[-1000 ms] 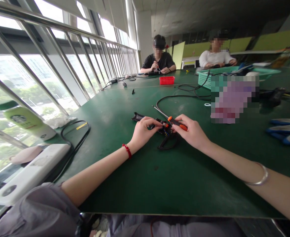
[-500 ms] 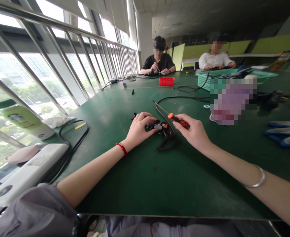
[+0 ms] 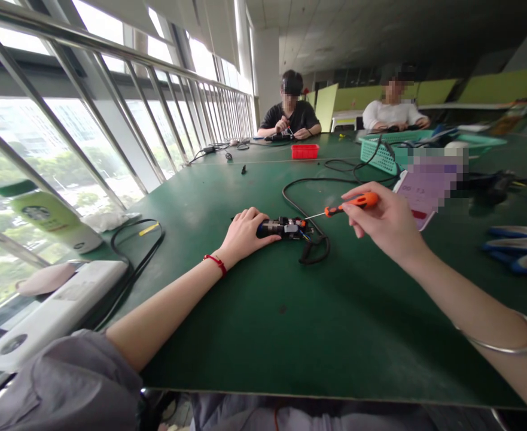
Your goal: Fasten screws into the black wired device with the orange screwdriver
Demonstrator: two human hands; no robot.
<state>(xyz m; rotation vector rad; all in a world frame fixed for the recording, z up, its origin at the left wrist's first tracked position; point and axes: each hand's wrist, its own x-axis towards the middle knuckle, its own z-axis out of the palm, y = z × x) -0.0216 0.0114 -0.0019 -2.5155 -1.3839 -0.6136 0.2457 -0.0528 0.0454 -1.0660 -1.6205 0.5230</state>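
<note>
A small opened black device [image 3: 285,228] with exposed wires and parts lies on the green table [image 3: 263,323]. My left hand [image 3: 244,233] rests over its left end, fingers curled round it and holding it down. My right hand [image 3: 386,222] grips an orange-handled screwdriver [image 3: 350,203]; its thin shaft points left and down, and the tip sits at the device's right end. A black cable [image 3: 313,248] loops away from the device toward the far side of the table.
A white power strip [image 3: 52,314], a pink pad [image 3: 43,279] and a green-and-white bottle [image 3: 50,218] lie at the left by the window rail. Blue gloves [image 3: 521,245] lie at the right. A red box [image 3: 304,151] and a teal basket [image 3: 380,151] stand farther back. Two people sit at the far end.
My right hand has lifted and turned the screwdriver so that its shaft now points down-left at the device instead of away. My left hand has shifted to press on the device's left end.
</note>
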